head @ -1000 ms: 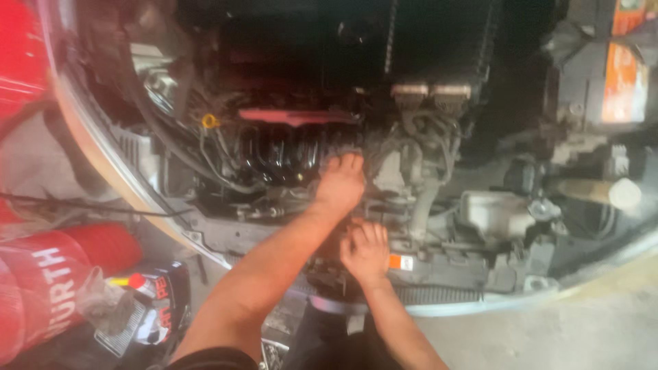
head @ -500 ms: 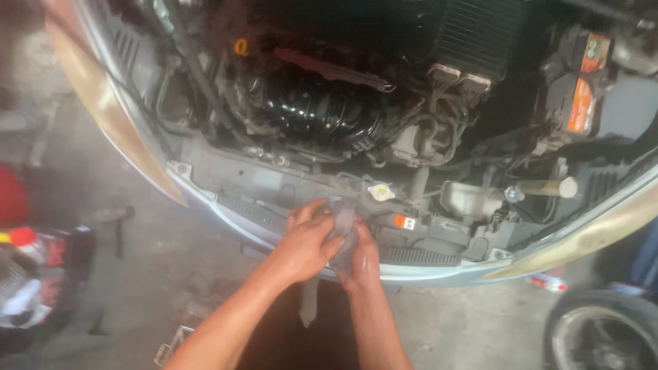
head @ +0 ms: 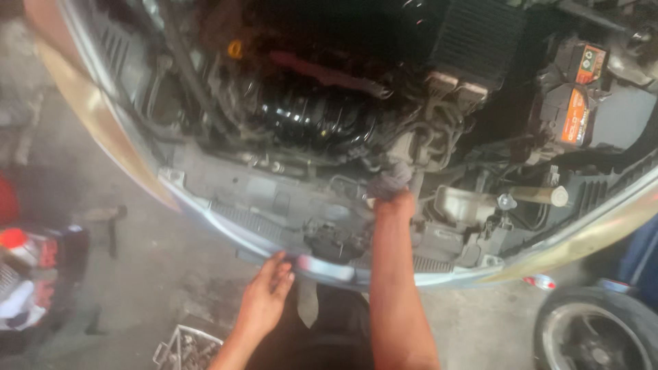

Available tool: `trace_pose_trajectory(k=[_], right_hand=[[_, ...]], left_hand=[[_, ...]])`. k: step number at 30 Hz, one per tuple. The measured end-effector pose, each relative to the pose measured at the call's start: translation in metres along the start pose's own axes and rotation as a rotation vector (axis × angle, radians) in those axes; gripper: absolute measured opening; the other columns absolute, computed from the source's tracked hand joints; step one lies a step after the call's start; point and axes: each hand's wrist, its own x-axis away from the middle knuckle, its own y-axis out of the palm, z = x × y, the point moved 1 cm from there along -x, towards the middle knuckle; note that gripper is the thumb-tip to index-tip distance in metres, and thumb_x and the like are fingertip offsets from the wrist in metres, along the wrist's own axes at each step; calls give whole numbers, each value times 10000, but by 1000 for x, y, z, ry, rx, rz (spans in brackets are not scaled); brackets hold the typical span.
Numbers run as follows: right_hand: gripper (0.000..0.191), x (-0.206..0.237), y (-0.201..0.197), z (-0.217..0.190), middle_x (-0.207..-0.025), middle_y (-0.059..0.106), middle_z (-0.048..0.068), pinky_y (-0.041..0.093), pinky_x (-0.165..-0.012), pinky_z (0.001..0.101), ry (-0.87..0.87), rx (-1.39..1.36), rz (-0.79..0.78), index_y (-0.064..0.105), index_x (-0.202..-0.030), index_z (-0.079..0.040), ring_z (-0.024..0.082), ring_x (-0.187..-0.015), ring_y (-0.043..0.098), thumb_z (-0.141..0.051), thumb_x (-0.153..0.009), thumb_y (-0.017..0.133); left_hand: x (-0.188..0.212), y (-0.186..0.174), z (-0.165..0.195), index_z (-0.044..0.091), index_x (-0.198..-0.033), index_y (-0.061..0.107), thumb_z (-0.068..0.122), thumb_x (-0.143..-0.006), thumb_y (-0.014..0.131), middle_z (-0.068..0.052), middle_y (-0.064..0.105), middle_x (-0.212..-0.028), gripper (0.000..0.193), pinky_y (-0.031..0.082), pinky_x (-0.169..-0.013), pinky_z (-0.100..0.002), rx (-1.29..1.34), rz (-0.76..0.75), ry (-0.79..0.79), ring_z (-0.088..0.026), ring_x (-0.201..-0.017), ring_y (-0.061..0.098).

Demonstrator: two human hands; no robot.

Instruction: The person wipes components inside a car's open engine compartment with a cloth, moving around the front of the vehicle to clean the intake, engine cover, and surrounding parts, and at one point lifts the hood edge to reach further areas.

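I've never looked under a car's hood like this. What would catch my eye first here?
First, the open engine bay, crowded with hoses and a ribbed black engine part near the middle. Next, the right hand reaching deep into it with a dark rag, while the left hand rests at the car's front edge. An orange-labelled battery sits at the upper right, and a tyre lies at the lower right.

Battery right of engine
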Motion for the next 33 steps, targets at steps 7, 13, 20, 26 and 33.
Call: trace_pose_trajectory(k=[7,13,20,26,33], right_hand=[[380,-70,48,7,-1090,635,116,485,-775,501,41,-317,224,603,-1209,-119,311,-946,601,-292,-977,357],[395,-81,40,9,-1220,613,93,471,-904,521,9,-457,378,588,-1274,-120,313,-1089,576,-307,-982,399],[433,-85,27,28,-1372,588,66,454,-1055,543,-125,-562,576,570,-1350,-121,315,-1257,548,-326,-988,449],[487,-101,16,28,-1333,633,90,491,-1028,535,-226,-623,313,592,-1354,-85,328,-1202,609,-324,-939,507],[472,-62,45,77,-1453,552,201,372,-1159,434,-952,90,910,511,-1437,70,324,-1366,508,-20,-975,547]], left_hand=[[-19,-4,-3,152,-1436,553,250,-943,649,-98,800,-1142,512,545,-949,-348,-100,72,-70,-201,-1104,741],[-41,-39,-45,148,-1408,578,246,-913,679,-94,805,-1128,514,559,-933,-345,-85,94,-270,-195,-1075,747],[-96,-78,-79,135,-1418,552,234,-923,657,-86,784,-1141,516,570,-910,-343,-240,-72,-376,-186,-1068,735],[-197,-146,-85,124,-1427,531,223,-931,637,-79,765,-1153,517,579,-890,-342,-570,-239,-337,-178,-1063,726],[-248,-181,-62,111,-1438,506,211,-941,614,-70,744,-1166,518,590,-866,-340,-687,-297,-301,-169,-1056,714]])
